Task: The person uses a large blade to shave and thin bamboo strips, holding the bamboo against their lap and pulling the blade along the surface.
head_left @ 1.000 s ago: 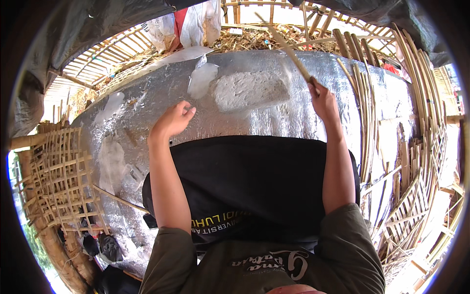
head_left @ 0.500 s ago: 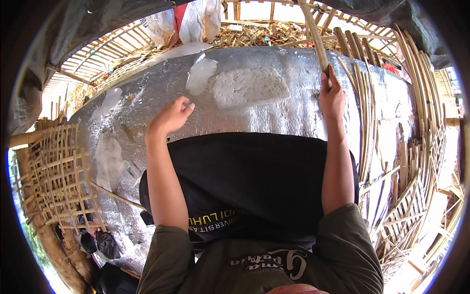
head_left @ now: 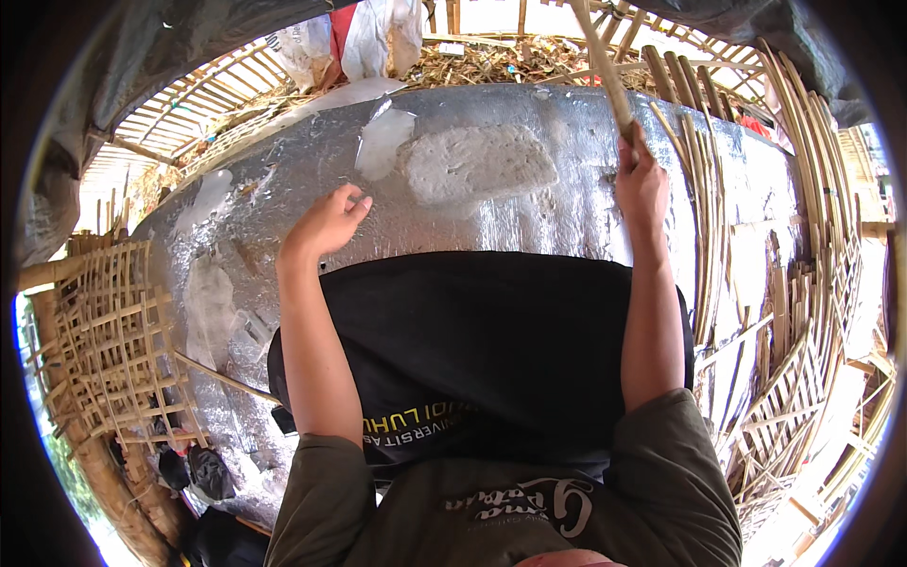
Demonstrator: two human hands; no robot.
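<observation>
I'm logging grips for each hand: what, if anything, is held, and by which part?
The right hand holds a wooden stick by its near end; the left hand looks empty.

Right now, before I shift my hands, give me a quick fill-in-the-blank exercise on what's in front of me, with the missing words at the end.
1. The stick is in the person's ____ hand.
2. The left hand, fingers loosely curled, holds ____.
3. From left to right in the picture, the pale block comes ____ the two hands.
4. The woven panel is on the ____ side of the picture.

Missing words: right; nothing; between; left.
</observation>
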